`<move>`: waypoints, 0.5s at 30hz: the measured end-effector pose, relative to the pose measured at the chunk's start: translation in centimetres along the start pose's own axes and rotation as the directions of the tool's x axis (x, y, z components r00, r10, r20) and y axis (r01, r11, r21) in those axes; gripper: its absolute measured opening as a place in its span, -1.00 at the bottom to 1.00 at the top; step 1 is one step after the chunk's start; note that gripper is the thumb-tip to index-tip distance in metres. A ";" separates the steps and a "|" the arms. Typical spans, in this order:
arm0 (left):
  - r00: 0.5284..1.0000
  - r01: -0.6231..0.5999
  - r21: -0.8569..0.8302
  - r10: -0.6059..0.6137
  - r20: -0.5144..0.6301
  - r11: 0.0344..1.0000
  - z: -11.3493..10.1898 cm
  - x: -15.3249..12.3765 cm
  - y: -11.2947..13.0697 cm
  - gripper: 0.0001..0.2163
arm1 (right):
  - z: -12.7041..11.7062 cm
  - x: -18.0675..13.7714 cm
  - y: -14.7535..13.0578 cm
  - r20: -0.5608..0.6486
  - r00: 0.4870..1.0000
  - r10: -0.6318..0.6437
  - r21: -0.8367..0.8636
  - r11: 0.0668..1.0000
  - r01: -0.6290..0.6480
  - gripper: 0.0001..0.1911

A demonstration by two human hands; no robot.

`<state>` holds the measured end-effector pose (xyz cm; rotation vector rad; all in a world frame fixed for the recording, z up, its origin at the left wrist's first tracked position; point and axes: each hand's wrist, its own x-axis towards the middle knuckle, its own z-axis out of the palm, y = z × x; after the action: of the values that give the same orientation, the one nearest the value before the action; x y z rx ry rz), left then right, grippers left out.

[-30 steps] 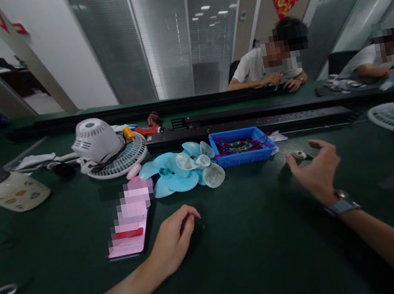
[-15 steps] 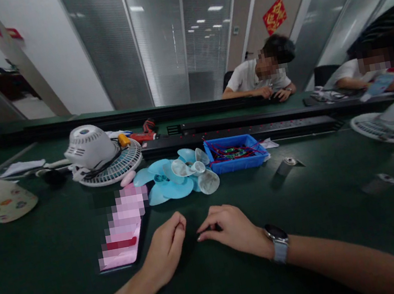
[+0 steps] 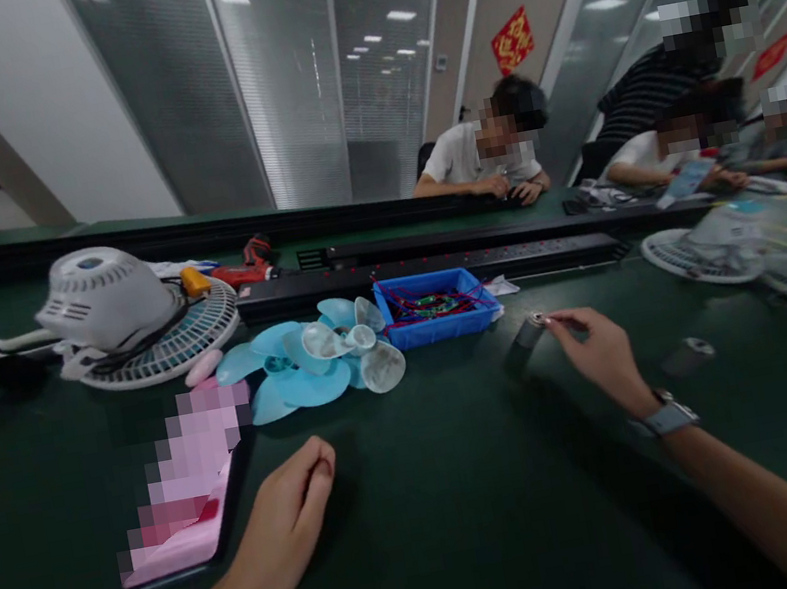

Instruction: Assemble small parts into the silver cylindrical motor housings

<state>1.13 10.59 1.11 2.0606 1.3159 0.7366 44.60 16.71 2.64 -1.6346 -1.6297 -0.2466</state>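
Observation:
My left hand (image 3: 287, 516) rests on the dark green table (image 3: 442, 530) with its fingers curled loosely inward, right of a pink phone (image 3: 185, 494); I see nothing in it. My right hand (image 3: 598, 355), with a watch on the wrist, reaches forward and its fingertips pinch at the top of a small grey cylinder (image 3: 527, 337) that stands just right of the blue tray (image 3: 434, 313). Light blue fan blades (image 3: 314, 359) lie in a pile between the phone and the tray.
A white fan motor and grille (image 3: 131, 320) sit at the left, with a red tool (image 3: 243, 265) behind. A black power strip (image 3: 435, 272) runs across the middle. Another small cylinder (image 3: 685, 355) and a fan grille (image 3: 706, 254) lie right. Several people sit across the table.
My right hand left the spot beside my left hand and reached forward right to the small grey cylinder. The view has swung right. My left hand stayed put.

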 end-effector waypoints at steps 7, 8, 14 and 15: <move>1.000 -0.014 0.033 0.014 -0.002 0.999 0.1 0.1 -0.4 -0.73 | 1.0 0.2 -0.2 -0.075 0.991 0.109 0.062 0.993 -0.105 -0.68; 1.000 -0.016 0.033 0.016 -0.005 0.999 0.2 0.1 -0.5 -0.73 | 1.1 0.4 -0.1 -0.068 0.991 0.117 0.068 0.991 -0.112 -0.68; 1.000 -0.008 0.042 0.008 0.001 0.999 0.1 0.2 -0.5 -0.75 | 1.9 0.5 0.3 -0.040 0.987 0.154 0.081 0.985 -0.151 -0.65; 1.000 -0.007 0.046 0.007 0.003 0.999 0.1 0.2 -0.3 -0.75 | 2.1 0.4 0.4 -0.043 0.986 0.159 0.086 0.984 -0.155 -0.65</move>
<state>1.07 10.88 0.90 2.1030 1.3363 0.7126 44.22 18.41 1.40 -1.6712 -1.4459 -0.1370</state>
